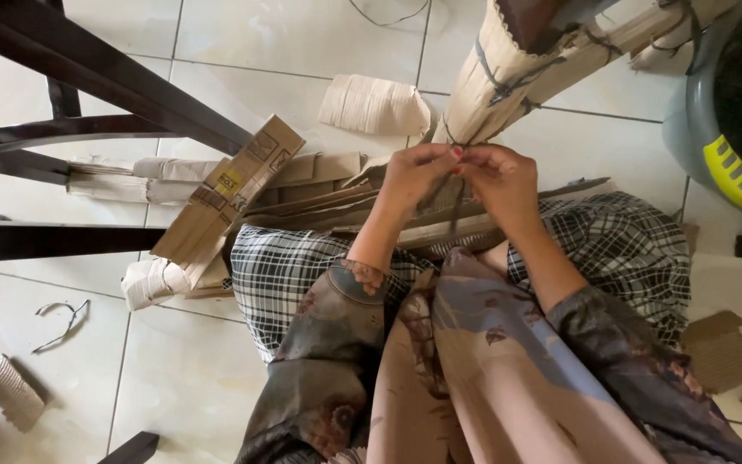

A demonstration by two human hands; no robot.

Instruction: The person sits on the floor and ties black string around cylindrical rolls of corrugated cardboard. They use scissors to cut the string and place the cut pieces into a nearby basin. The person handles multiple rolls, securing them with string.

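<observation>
We are looking down over our own lap here, and both hands are meeting right in the middle of the view. Our left hand (pixel 414 176) and our right hand (pixel 501 179) are coming together fingertip to fingertip, fingers pinched closed on a thin dark strap (pixel 457 210) that is hanging down between them. Whether the strap is being knotted or only held taut, we cannot tell.

The strap is sitting just below the big bundle of cardboard strips (pixel 508 73), which is leaning in from the upper right so its lower end is reaching our hands; a dark band is already circling it higher up. That tilt is bringing the work close to us, over our knees, where both hands can reach it.

Under our forearms, flat cardboard sheets (pixel 319 206) are lying across our checked skirt (pixel 285 275), stacked loosely within easy reach. A long printed cardboard strip (pixel 225 198) is slanting over them to the left.

Now counting. We are seeing one tied bundle, and one small stack of corrugated pieces (pixel 375 105) lying loose on the tiled floor (pixel 191 361) beyond it. One more little corrugated wad (pixel 12 393) is sitting at the lower left, and one curl of dark strap offcut (pixel 62 322) near it. Two hands, one strap between them. A grey tub with a yellow band (pixel 732 146) is standing at the right, and dark furniture legs (pixel 105 86) are crossing the upper left.
</observation>
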